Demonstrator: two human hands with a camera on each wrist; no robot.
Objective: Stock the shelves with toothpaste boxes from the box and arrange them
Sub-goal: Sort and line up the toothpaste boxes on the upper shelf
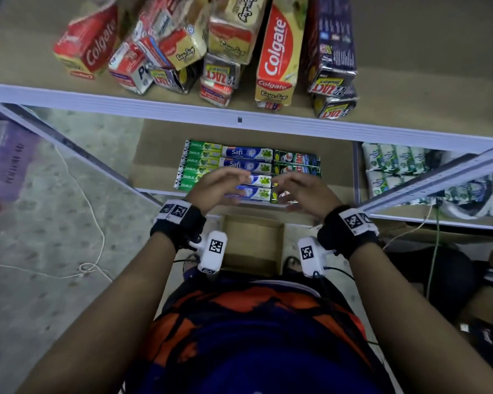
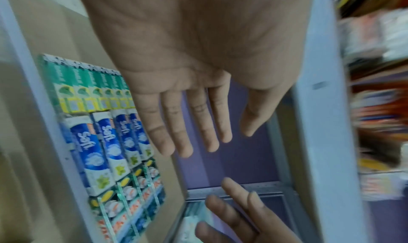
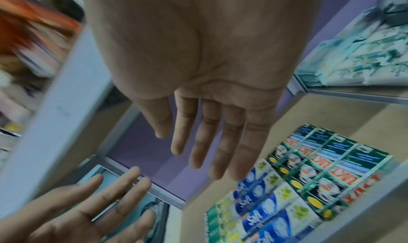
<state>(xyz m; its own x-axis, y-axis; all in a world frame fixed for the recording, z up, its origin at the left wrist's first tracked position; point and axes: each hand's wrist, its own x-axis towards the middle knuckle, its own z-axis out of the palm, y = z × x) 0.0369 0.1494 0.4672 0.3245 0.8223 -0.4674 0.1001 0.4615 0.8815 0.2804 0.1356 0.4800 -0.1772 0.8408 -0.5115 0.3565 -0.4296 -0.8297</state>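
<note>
On the lower shelf (image 1: 160, 149) lie flat rows of toothpaste boxes: green Darlie (image 1: 199, 163), blue Safi (image 1: 248, 159) and dark green Zact (image 1: 296, 162). My left hand (image 1: 219, 186) and right hand (image 1: 296, 189) hover side by side just above the front rows, palms facing each other, holding nothing. In the left wrist view the left hand (image 2: 198, 116) has straight fingers beside the Safi boxes (image 2: 95, 150). The right hand (image 3: 209, 133) is likewise spread above the Zact boxes (image 3: 326, 168). A small cardboard box (image 1: 252, 243) sits on the floor between my wrists, showing bare cardboard inside.
The upper shelf (image 1: 182, 106) carries leaning Colgate boxes (image 1: 276, 52) and other toothpaste boxes, some tipped over. White and green packets (image 1: 393, 166) fill the neighbouring bay on the right. A thin cord (image 1: 91, 223) trails over the floor at the left.
</note>
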